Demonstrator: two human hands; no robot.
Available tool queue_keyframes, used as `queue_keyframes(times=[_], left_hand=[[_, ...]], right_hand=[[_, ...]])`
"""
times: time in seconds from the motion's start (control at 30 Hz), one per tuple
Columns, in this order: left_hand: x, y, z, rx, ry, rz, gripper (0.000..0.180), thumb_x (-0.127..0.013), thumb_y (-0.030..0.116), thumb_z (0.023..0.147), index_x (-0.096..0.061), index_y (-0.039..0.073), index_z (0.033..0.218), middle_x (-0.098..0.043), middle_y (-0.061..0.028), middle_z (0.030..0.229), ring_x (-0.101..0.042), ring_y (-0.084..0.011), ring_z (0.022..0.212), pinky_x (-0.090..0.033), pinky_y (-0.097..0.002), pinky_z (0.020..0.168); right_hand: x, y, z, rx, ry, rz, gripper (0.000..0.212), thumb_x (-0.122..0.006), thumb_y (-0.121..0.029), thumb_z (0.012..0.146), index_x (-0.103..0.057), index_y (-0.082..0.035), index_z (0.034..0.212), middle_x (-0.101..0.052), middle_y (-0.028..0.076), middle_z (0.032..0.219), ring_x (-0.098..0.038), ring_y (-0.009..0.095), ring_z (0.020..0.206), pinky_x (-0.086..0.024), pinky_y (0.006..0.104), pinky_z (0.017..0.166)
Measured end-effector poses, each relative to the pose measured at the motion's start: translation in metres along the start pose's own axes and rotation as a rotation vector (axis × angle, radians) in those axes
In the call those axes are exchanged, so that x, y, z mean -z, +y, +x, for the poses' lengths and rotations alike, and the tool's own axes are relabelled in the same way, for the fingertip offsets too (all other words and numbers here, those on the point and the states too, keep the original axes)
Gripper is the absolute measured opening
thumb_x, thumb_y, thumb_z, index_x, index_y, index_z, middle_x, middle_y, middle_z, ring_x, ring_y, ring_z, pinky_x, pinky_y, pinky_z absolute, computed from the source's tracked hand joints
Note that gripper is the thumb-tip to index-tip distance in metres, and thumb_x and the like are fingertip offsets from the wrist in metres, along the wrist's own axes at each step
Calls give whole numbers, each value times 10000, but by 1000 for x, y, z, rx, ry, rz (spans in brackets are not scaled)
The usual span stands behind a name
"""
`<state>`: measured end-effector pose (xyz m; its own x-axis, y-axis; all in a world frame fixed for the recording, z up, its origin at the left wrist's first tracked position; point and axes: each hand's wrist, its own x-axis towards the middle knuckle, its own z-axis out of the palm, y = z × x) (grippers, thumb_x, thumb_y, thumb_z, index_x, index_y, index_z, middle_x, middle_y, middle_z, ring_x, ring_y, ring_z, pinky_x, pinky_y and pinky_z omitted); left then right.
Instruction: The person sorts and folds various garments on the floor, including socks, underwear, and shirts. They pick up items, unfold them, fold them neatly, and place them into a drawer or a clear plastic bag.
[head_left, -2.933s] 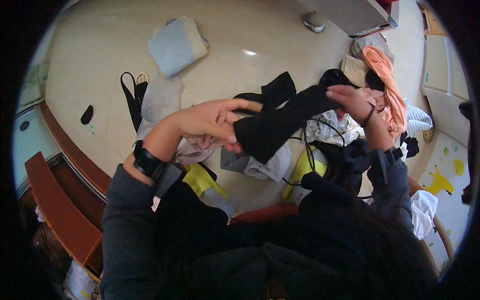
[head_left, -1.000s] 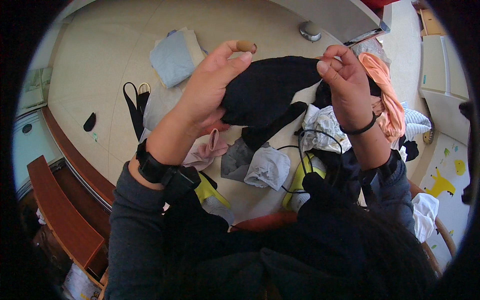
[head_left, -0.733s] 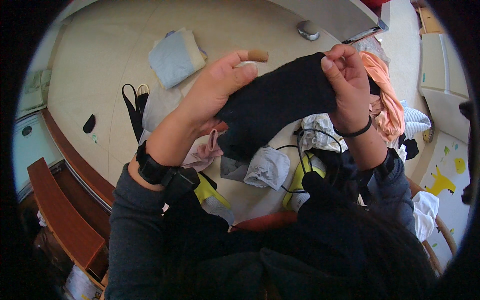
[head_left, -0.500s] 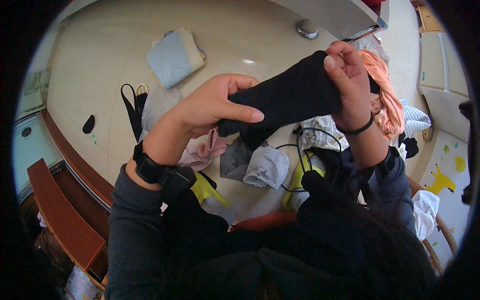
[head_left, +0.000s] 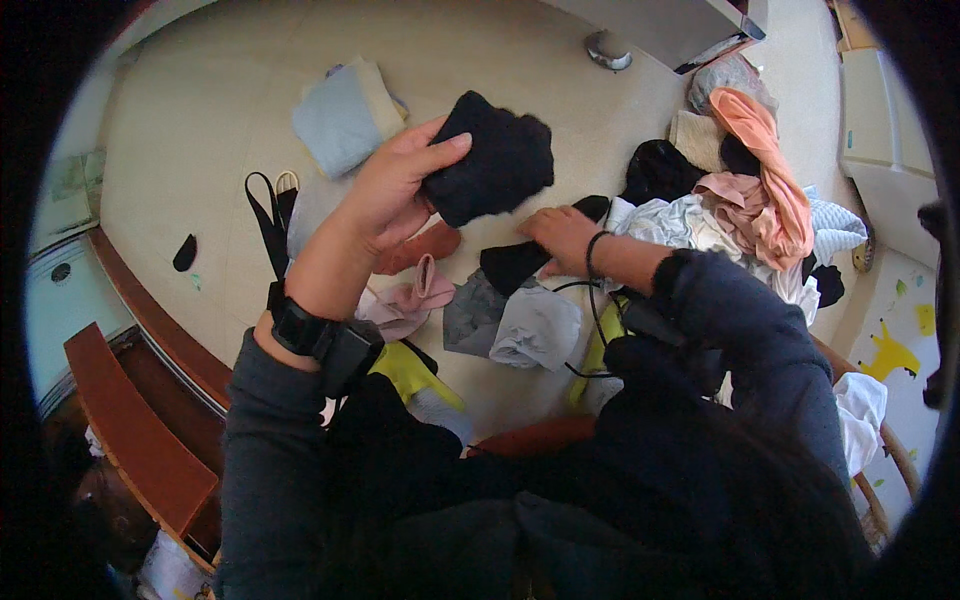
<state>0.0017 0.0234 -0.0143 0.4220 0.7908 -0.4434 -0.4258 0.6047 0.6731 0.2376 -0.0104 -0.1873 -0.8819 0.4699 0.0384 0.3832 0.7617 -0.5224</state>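
Note:
My left hand (head_left: 395,185) holds up a folded black sock (head_left: 495,158), thumb across its front and the other fingers behind. Below and to the right, my right hand (head_left: 568,240) is down at a second black sock (head_left: 515,265), thumb and fingertips closed about its cloth. Nearest this sock on the floor lie a grey folded cloth (head_left: 475,315), a white bundled sock (head_left: 537,328), a pink cloth (head_left: 415,300) and a reddish-brown folded piece (head_left: 425,248). The last is partly hidden behind my left hand.
A heap of clothes, with a peach garment (head_left: 765,180) on top, spreads at the right. Farther left lies a folded light-blue and cream stack (head_left: 345,120). A black strap (head_left: 262,220) rests on the tiles. A black cable (head_left: 600,320) loops near my right forearm. A wooden ledge (head_left: 140,430) stands at left.
The black sock, stretched between both hands before, is now folded small in my left hand. My right hand has let go and moved down to the other black sock on the floor.

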Motion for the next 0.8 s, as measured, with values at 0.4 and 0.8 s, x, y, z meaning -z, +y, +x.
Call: queue_keyframes(times=[0.4,0.8], left_hand=[[-88,84,10,-253,-145,447,476,-528,119,856,-373,-27,1281,-509,-100,1190,-512,-155,1056,-393,-263,921],[-150,-60,93,-9,-152,-276,402,-375,100,921,-338,17,1313,-415,-114,1316,-441,-250,1179,-325,-382,1013]], right_hand=[[154,9,-42,-492,282,1376,345,-610,-235,733,-510,-17,983,-578,47,848,-500,74,694,-424,256,603],[222,-37,-119,-531,1252,1175,137,-552,-53,769,-529,-38,904,-559,54,849,-527,131,772,-416,241,695]])
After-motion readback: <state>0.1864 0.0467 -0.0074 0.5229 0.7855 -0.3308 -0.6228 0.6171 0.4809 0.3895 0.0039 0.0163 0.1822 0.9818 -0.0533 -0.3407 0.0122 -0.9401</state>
